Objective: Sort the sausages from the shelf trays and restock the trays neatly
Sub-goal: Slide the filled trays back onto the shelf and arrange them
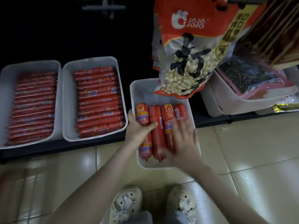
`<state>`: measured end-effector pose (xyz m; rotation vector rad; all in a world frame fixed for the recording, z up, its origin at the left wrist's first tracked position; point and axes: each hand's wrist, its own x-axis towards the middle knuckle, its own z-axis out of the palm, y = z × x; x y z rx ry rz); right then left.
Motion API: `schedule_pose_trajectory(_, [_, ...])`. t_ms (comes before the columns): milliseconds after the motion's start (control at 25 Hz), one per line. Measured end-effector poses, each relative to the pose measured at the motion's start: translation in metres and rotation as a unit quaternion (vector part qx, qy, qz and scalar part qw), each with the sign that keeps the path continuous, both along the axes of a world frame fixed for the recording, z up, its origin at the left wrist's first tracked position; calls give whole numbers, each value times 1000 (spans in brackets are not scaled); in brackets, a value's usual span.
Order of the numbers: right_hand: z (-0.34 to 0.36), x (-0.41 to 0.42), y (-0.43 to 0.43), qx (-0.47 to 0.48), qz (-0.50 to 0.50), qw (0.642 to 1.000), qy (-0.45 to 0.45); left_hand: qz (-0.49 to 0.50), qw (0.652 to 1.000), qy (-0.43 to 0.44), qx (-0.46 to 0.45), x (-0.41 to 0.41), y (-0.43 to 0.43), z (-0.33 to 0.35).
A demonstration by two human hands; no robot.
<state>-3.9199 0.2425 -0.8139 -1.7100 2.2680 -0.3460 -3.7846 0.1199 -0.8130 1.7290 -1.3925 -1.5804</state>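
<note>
Red sausages point(157, 139) half-fill the tray point(142, 92). Our left hand point(139, 129) grips one and our right hand point(182, 141) lies flat, fingers spread. Restocking appears underway; next we likely square the row.

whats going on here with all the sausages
A person is restocking a white plastic tray in front of them. The left-hand grip curls round a thick red sausage at the tray's left side. The right-hand grip, blurred, spreads flat over the other thick sausages. Two more white trays on the left are full of thin red sausages.
</note>
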Motion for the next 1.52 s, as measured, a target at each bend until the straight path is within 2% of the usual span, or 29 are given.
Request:
schedule_pose_trajectory(80, [-16, 29, 36, -30, 159, 982, 95, 2, 1000, -1, -6, 0, 0, -2])
schedule_pose_trajectory(120, [-28, 31, 44, -36, 200, 969, 143, 4, 1000, 2, -7, 0, 0, -3])
schedule_pose_trajectory(280, [-42, 18, 37, -86, 187, 956, 209, -33, 998, -20, -49, 5, 9, 1])
schedule_pose_trajectory(360, [-41, 15, 35, -99, 206, 951, 210, -94, 980, -116, -132, 16, 30, 0])
schedule_pose_trajectory(400, [-40, 12, 34, -97, 217, 949, 209, -133, 950, -170, -227, 23, 40, 2])
schedule_pose_trajectory(480, [-37, 2, 25, -95, 229, 946, 209, -189, 858, -218, -425, 42, 50, 0])
schedule_pose_trajectory(560, [-37, -7, 9, -102, 224, 944, 218, -222, 798, -254, -499, 62, 36, -7])
schedule_pose_trajectory(680, [-37, -11, -11, -93, 213, 947, 222, -265, 756, -397, -448, 95, -7, -19])
schedule_pose_trajectory(760, [-37, -10, -23, -80, 200, 952, 219, -306, 735, -436, -421, 109, -26, -28])
schedule_pose_trajectory(920, [-39, -1, -39, -77, 182, 956, 217, -368, 687, -413, -472, 115, -37, -43])
schedule_pose_trajectory(1120, [-37, -2, -75, -83, 164, 959, 217, -403, 653, -386, -512, 124, -44, -44])
schedule_pose_trajectory(1320, [-35, -6, -88, -79, 178, 956, 218, -446, 647, -346, -512, 124, -47, -45])
schedule_pose_trajectory(1400, [-36, -9, -90, -77, 191, 954, 220, -456, 610, -340, -552, 126, -56, -48])
schedule_pose_trajectory(1520, [-35, -15, -92, -60, 205, 951, 226, -469, 601, -353, -543, 119, -72, -40])
